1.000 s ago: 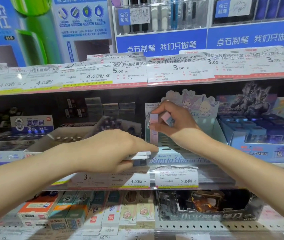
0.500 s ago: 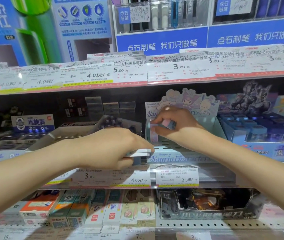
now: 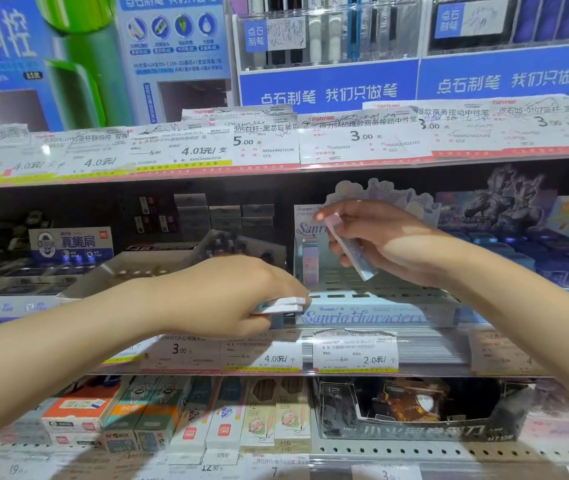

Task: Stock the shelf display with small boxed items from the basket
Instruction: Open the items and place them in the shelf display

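Shop shelving fills the view. At two o'clock the right hand pinches a tilted slim box above the pastel display tray; stand it upright beside what seems one standing box. Left hand grips spare boxes.

Two bare forearms, no sleeves anywhere along the visible length, from the lower frame corners up to the wrists. Left hand and right hand both ungloved. No watch, no bracelet, no ring on any finger in view. Nails short and plain, without polish so far as can be told through the slight blur. Smooth wrists, no cuffs, no bands, no markings. Nothing of the body beyond arms and hands in view.
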Action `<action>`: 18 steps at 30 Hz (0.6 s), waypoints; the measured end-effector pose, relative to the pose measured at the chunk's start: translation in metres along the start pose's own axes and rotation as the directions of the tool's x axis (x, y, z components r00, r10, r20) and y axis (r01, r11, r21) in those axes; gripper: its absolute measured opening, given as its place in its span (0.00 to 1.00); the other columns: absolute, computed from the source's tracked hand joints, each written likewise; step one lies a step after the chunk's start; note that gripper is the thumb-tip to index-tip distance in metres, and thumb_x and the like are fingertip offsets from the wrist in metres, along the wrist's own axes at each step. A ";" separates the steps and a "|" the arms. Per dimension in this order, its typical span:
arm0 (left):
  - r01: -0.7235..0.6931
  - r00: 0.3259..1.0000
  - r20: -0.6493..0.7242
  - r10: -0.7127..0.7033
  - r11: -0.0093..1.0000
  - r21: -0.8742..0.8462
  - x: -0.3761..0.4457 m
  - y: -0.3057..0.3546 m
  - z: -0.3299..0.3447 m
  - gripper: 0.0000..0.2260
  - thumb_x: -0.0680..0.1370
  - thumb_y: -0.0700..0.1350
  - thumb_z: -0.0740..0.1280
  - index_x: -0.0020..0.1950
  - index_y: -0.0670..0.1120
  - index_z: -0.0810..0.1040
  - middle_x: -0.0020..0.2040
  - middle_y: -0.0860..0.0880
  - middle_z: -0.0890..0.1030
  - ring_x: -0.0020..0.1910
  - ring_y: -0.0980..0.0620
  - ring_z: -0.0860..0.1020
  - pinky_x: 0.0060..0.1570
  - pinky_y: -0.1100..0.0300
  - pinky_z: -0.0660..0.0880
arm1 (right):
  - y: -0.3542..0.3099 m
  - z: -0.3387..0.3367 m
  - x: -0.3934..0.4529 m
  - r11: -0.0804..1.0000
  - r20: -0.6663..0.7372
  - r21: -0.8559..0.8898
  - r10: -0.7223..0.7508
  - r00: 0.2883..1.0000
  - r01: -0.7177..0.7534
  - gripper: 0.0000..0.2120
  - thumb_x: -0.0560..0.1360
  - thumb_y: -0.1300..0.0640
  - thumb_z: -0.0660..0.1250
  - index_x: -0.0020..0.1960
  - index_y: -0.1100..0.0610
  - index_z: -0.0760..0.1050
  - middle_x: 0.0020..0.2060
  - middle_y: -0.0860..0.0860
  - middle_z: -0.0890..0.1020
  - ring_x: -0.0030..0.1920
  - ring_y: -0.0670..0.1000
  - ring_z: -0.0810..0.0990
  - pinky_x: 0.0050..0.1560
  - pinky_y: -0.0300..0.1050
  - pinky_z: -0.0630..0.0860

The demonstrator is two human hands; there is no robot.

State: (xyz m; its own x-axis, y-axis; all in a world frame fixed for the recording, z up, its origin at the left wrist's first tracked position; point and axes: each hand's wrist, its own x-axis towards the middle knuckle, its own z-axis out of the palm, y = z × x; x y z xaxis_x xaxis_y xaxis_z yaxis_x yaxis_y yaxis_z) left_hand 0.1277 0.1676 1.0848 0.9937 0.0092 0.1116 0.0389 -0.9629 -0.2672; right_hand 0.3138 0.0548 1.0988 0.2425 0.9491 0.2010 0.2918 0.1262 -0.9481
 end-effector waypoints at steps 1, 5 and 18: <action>-0.002 1.000 0.002 0.002 1.000 0.019 -0.001 0.000 0.002 0.19 0.76 0.50 0.57 0.67 0.56 0.69 0.64 0.55 0.75 0.40 0.63 0.62 0.40 0.67 0.59 | 0.001 -0.001 0.000 0.998 -0.021 -0.051 -0.039 0.999 0.038 0.10 0.77 0.65 0.58 0.49 0.53 0.74 0.43 0.52 0.76 0.40 0.46 0.77 0.45 0.40 0.77; -0.055 0.998 0.015 0.055 0.998 -0.008 -0.001 -0.001 0.003 0.21 0.75 0.46 0.60 0.68 0.55 0.69 0.67 0.59 0.70 0.36 0.67 0.65 0.34 0.70 0.59 | 0.003 0.003 0.000 0.967 -0.164 -0.167 -0.220 0.962 0.193 0.12 0.72 0.68 0.65 0.43 0.50 0.75 0.43 0.58 0.77 0.41 0.49 0.76 0.43 0.37 0.75; -0.116 0.990 -0.073 0.117 0.993 0.015 -0.002 -0.005 0.009 0.21 0.68 0.46 0.65 0.61 0.56 0.74 0.61 0.62 0.75 0.41 0.61 0.75 0.32 0.67 0.69 | 0.019 0.019 -0.003 0.890 -0.216 -0.276 -0.425 0.879 0.363 0.14 0.67 0.69 0.71 0.39 0.50 0.75 0.34 0.49 0.78 0.32 0.42 0.76 0.41 0.30 0.75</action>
State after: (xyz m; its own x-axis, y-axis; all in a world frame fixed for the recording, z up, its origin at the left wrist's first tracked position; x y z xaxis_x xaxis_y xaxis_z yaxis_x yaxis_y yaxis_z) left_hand 0.1261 0.1749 1.0775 0.9811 -0.1234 0.1493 -0.0753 -0.9531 -0.2930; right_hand 0.3015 0.0601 1.0760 0.2890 0.7184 0.6327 0.6029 0.3768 -0.7032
